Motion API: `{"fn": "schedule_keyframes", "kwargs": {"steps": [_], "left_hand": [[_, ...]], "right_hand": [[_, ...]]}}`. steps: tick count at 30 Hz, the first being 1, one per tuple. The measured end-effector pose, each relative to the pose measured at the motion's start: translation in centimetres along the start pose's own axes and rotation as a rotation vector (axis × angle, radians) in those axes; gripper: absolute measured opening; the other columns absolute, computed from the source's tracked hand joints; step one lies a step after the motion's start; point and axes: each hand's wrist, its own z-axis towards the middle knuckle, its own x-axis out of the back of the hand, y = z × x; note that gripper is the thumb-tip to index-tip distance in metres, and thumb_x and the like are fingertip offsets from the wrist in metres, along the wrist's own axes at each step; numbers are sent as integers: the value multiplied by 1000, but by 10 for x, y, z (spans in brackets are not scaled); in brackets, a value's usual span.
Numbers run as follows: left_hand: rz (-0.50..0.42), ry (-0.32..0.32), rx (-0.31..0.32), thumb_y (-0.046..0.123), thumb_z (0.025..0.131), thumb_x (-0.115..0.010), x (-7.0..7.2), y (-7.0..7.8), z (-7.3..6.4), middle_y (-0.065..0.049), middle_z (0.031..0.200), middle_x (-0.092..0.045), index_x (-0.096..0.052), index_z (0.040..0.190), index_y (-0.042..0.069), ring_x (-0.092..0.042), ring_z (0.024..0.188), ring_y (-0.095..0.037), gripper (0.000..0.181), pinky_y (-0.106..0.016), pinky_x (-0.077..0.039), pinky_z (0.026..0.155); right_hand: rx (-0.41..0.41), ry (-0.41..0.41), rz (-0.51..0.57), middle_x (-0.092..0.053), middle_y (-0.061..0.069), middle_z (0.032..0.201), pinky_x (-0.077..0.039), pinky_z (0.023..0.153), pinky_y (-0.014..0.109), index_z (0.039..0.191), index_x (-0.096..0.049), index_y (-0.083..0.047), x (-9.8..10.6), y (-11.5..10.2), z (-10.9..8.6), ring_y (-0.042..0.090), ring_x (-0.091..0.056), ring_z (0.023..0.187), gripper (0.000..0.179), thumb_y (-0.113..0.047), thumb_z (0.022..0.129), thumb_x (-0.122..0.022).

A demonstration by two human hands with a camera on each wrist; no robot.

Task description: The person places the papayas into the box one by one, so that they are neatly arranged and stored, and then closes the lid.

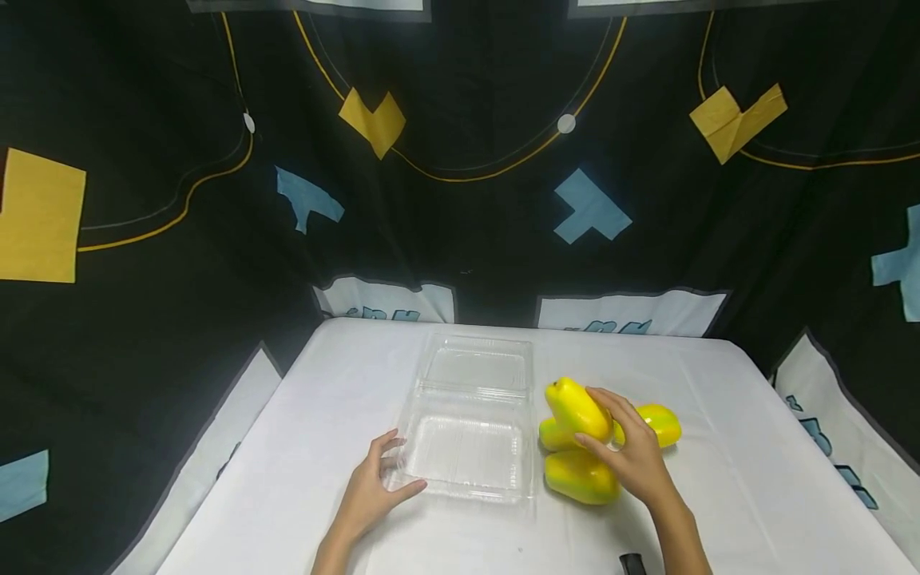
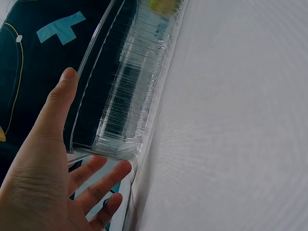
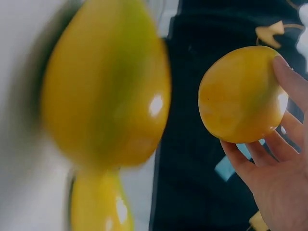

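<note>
My right hand (image 1: 628, 447) grips a yellow papaya (image 1: 577, 409), thumb on one side and fingers on the other, lifted above the others. In the right wrist view this papaya (image 3: 240, 96) shows its rounded end. More yellow-green papayas lie on the table close below it, one in front (image 1: 580, 477) and another to the right (image 1: 661, 425). A clear plastic clamshell container (image 1: 467, 451) lies with its lid (image 1: 476, 363) folded back, left of the fruit. My left hand (image 1: 370, 487) is at its front left corner, fingers along the side and thumb by the front edge, fairly straight.
A white cloth covers the table (image 1: 345, 375). Behind it hangs a dark curtain (image 1: 467, 231) with yellow and blue patches. A small black object (image 1: 632, 564) shows at the bottom edge, near the right forearm.
</note>
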Motion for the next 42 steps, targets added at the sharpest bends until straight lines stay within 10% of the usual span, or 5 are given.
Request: {"fn": "schedule_keyframes", "kwargs": {"steps": [20,42], "left_hand": [[-15,14,61,41,64,-83,-1,0,1,-1,126,-54,-38,132,13,-60,103,-24,86,-45,-48,88],[26,11,-18,46,67,-79,-3,-5,0,-6,126,-54,-30,144,10,-62,96,-24,97,-52,-48,84]], "right_hand": [[152,-120,204,-53,-5,127,-47,92,37,128,-53,-17,-113,-62,68,16,-50,116,62,-25,73,-80],[28,-300,166,-54,6,126,-40,99,37,126,-53,-9,-196,-43,63,23,-50,117,61,-23,72,-79]]}}
